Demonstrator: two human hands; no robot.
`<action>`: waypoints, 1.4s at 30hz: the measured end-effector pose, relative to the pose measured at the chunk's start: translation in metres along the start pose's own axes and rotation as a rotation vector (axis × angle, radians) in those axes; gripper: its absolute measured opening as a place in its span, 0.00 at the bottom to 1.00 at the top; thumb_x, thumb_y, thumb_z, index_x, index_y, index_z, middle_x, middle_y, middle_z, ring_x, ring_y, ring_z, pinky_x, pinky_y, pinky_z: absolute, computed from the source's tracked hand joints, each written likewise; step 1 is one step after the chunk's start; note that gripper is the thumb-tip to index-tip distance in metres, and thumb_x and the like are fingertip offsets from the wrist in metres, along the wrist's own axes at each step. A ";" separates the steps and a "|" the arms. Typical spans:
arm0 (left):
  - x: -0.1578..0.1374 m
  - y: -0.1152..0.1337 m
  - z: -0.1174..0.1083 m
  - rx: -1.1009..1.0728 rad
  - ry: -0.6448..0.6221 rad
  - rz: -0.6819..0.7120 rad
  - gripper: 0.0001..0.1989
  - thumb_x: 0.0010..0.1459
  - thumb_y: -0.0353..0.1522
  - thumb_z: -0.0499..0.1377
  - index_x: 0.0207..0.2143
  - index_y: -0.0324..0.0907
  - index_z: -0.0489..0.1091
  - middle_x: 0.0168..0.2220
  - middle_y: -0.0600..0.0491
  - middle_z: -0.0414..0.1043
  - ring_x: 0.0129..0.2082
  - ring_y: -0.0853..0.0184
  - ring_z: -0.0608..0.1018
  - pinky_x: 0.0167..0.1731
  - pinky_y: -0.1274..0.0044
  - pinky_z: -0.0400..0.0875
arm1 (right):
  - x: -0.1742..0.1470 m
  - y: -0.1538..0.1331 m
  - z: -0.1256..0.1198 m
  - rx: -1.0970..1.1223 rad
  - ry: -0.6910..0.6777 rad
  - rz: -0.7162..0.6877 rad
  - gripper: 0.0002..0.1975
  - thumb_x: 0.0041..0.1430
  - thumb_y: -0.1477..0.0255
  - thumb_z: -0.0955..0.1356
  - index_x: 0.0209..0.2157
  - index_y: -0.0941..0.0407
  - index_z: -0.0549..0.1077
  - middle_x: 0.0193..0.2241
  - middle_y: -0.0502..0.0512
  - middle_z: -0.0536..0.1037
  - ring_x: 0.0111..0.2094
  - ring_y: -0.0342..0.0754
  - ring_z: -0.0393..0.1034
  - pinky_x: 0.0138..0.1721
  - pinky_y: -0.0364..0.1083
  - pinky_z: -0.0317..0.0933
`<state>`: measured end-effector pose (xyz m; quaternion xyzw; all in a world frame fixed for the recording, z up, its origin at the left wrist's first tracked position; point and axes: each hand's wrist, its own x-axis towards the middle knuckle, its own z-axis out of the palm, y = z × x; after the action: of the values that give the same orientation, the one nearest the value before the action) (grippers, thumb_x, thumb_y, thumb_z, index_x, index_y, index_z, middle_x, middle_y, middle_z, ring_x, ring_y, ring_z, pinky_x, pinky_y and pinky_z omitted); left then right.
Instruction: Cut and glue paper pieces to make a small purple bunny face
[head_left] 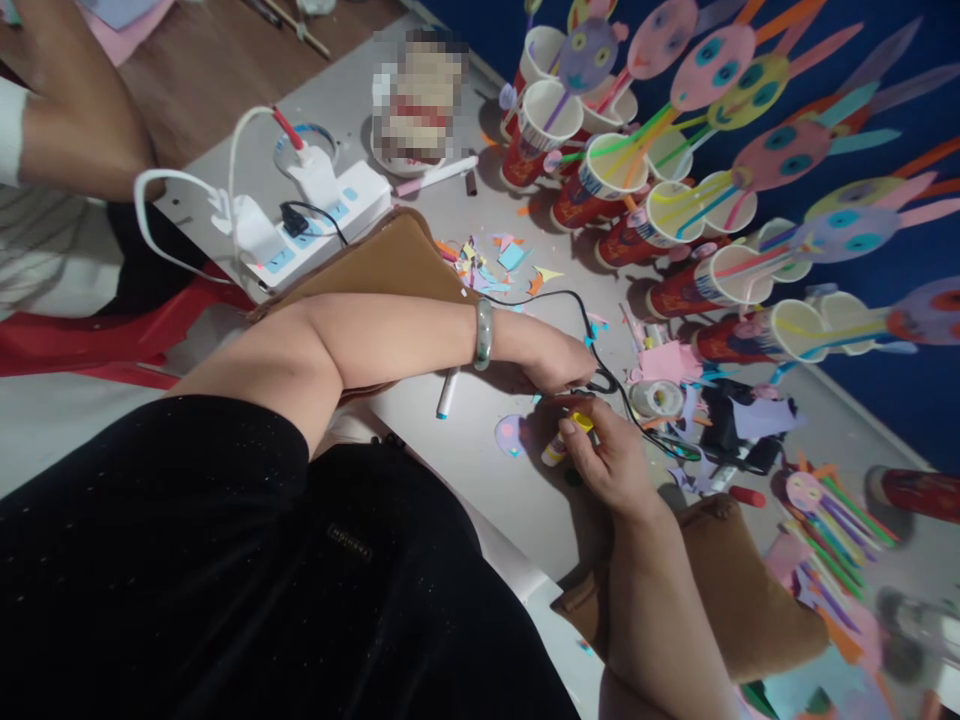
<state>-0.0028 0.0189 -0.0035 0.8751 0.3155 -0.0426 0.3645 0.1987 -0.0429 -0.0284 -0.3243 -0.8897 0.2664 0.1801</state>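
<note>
My right hand is closed around what looks like a glue stick, white with a yellow end, held tilted over the table. Just beyond it, my left hand, with a green bangle on the wrist, is curled with its fingertips turned down. Whatever it pinches is hidden under the knuckles. A small purple paper oval with a pink spot lies beside the glue stick. Under my left forearm a white marker with a blue tip sticks out.
Red paper cups with paper rabbit faces line the blue wall. A power strip and paper scraps lie at the left; a black cable loops near my hands. Clear tape sits nearby. Another person's arm is at upper left.
</note>
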 end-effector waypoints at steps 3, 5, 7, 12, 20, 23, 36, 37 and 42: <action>0.000 0.000 0.000 -0.002 0.005 0.004 0.11 0.56 0.24 0.57 0.34 0.39 0.80 0.31 0.50 0.77 0.26 0.69 0.65 0.32 0.73 0.58 | -0.002 0.002 -0.001 0.000 -0.009 0.025 0.11 0.69 0.62 0.64 0.43 0.52 0.74 0.32 0.54 0.82 0.30 0.50 0.77 0.30 0.46 0.68; 0.000 0.000 0.001 -0.027 0.010 -0.014 0.11 0.55 0.23 0.57 0.33 0.40 0.80 0.30 0.51 0.77 0.27 0.69 0.65 0.33 0.74 0.58 | -0.003 0.002 -0.001 -0.004 -0.016 0.049 0.11 0.69 0.62 0.64 0.41 0.52 0.74 0.31 0.54 0.81 0.29 0.50 0.77 0.29 0.46 0.67; 0.000 -0.001 0.001 -0.064 0.017 -0.040 0.11 0.53 0.22 0.58 0.32 0.41 0.80 0.30 0.52 0.77 0.29 0.68 0.66 0.35 0.74 0.58 | -0.003 0.002 -0.002 -0.010 -0.007 0.060 0.12 0.69 0.61 0.64 0.40 0.53 0.74 0.30 0.54 0.81 0.28 0.50 0.76 0.29 0.46 0.67; 0.001 -0.002 0.001 -0.111 0.031 -0.046 0.13 0.50 0.21 0.59 0.33 0.41 0.81 0.32 0.50 0.78 0.32 0.66 0.69 0.38 0.73 0.60 | -0.002 0.001 -0.002 -0.008 0.011 0.053 0.13 0.69 0.59 0.63 0.39 0.53 0.74 0.30 0.54 0.80 0.29 0.50 0.76 0.30 0.46 0.68; 0.001 -0.001 0.002 0.001 0.024 -0.021 0.14 0.53 0.23 0.57 0.36 0.40 0.81 0.35 0.49 0.78 0.30 0.67 0.68 0.34 0.73 0.59 | -0.005 0.004 -0.002 0.038 0.011 0.062 0.13 0.70 0.60 0.64 0.36 0.53 0.73 0.28 0.53 0.81 0.26 0.48 0.75 0.27 0.45 0.66; 0.001 -0.001 0.002 0.003 0.014 -0.017 0.14 0.53 0.23 0.57 0.37 0.40 0.81 0.35 0.49 0.78 0.29 0.67 0.68 0.34 0.73 0.59 | -0.004 0.001 -0.002 0.038 0.026 0.041 0.13 0.70 0.60 0.64 0.39 0.53 0.74 0.28 0.53 0.81 0.25 0.47 0.74 0.26 0.45 0.66; 0.001 -0.001 0.001 -0.016 0.000 -0.036 0.15 0.52 0.22 0.56 0.37 0.39 0.81 0.31 0.49 0.76 0.29 0.66 0.69 0.34 0.72 0.60 | -0.007 0.002 0.000 -0.041 0.337 0.025 0.08 0.65 0.64 0.68 0.37 0.53 0.72 0.31 0.54 0.79 0.26 0.47 0.70 0.27 0.47 0.64; 0.001 -0.001 0.001 -0.013 -0.001 -0.037 0.15 0.52 0.22 0.56 0.36 0.39 0.81 0.30 0.50 0.76 0.29 0.67 0.69 0.34 0.73 0.59 | -0.006 0.002 0.001 -0.074 0.336 0.003 0.07 0.65 0.64 0.69 0.37 0.53 0.73 0.31 0.54 0.79 0.26 0.46 0.70 0.27 0.46 0.63; 0.003 -0.002 0.002 -0.046 0.014 -0.046 0.14 0.52 0.22 0.58 0.35 0.41 0.81 0.31 0.50 0.77 0.29 0.67 0.68 0.34 0.73 0.59 | -0.004 0.003 0.005 -0.190 0.312 -0.087 0.04 0.64 0.68 0.70 0.39 0.54 0.73 0.30 0.53 0.79 0.24 0.46 0.69 0.26 0.45 0.61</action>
<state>-0.0014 0.0202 -0.0074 0.8591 0.3392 -0.0374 0.3813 0.2005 -0.0455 -0.0346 -0.3385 -0.8852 0.1197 0.2958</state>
